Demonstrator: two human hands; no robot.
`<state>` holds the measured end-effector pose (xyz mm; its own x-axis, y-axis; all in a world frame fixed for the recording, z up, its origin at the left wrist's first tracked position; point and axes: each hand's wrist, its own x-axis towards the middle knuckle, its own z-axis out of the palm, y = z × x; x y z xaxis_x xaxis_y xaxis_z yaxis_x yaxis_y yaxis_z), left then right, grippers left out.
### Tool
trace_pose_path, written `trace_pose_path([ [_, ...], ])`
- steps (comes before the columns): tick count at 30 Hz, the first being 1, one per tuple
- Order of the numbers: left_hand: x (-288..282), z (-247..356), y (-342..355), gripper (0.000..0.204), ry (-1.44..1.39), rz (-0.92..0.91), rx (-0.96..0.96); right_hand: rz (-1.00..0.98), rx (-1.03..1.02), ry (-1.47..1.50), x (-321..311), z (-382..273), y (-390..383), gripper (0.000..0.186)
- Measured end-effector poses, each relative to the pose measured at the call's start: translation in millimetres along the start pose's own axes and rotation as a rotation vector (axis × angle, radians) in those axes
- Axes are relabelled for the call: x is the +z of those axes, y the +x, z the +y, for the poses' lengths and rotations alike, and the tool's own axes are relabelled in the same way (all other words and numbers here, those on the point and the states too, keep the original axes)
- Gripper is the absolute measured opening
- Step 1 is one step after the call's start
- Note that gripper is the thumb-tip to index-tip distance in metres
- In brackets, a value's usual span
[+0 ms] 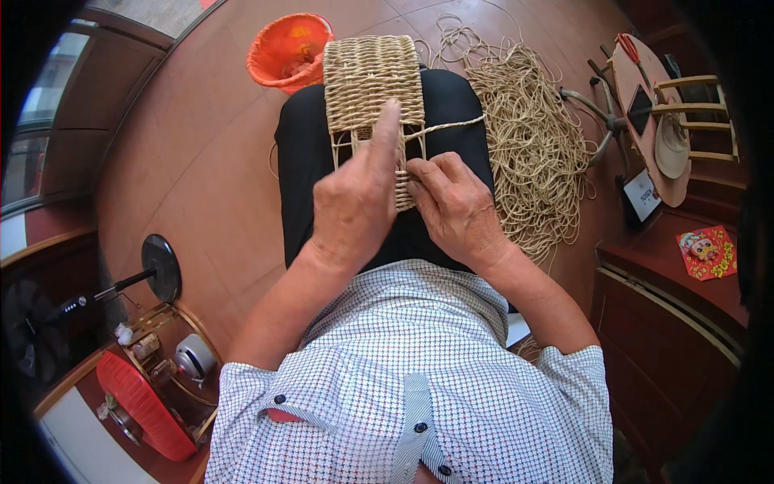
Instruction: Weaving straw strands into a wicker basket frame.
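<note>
A partly woven tan cord piece [372,73] lies over my dark-trousered lap, with a dense upper section, bare upright strands and a narrow woven band below. My left hand [355,198] is over its lower left part, index finger pointing up and slightly blurred, other fingers curled; what they hold is hidden. My right hand [455,206] pinches the right edge of the lower band. A twisted cord [451,124] runs from the upright strands out to the right.
A big heap of loose cord [528,145] lies right of my legs. An orange-lined bucket [270,56] stands ahead-left. At right are a round pink board [669,181] with red scissors, a wooden rack and a red cabinet [661,331]; at lower left, fans [161,266] and assorted gear.
</note>
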<state>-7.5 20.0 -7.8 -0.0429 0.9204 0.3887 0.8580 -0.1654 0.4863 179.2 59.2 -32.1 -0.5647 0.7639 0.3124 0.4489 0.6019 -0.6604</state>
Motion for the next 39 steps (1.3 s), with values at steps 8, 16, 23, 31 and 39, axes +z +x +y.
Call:
trace_pose_path([
  [8,15.5,12.3,-2.7,0.084,0.041,-0.118,-0.143,0.019,-0.007,0.051,1.9,0.7,1.7,0.025],
  [16,8.3,11.3,-8.7,0.075,-0.139,0.005,-0.189,0.098,0.003,-0.089,1.8,-8.1,-0.6,0.037],
  [23,-36.3,-27.5,-11.9,0.036,-0.038,0.097,-0.223,0.043,-0.225,-0.212,13.1,-20.2,12.0,0.046],
  [31,-61.2,-45.3,45.2,0.018,-0.267,0.134,-0.333,-0.09,-0.206,-0.357,14.7,-35.7,4.6,0.069],
  [39,-45.9,-32.1,36.3,0.029,-0.548,-0.014,-0.385,-0.144,-0.115,-0.342,16.4,-43.1,11.3,0.068],
])
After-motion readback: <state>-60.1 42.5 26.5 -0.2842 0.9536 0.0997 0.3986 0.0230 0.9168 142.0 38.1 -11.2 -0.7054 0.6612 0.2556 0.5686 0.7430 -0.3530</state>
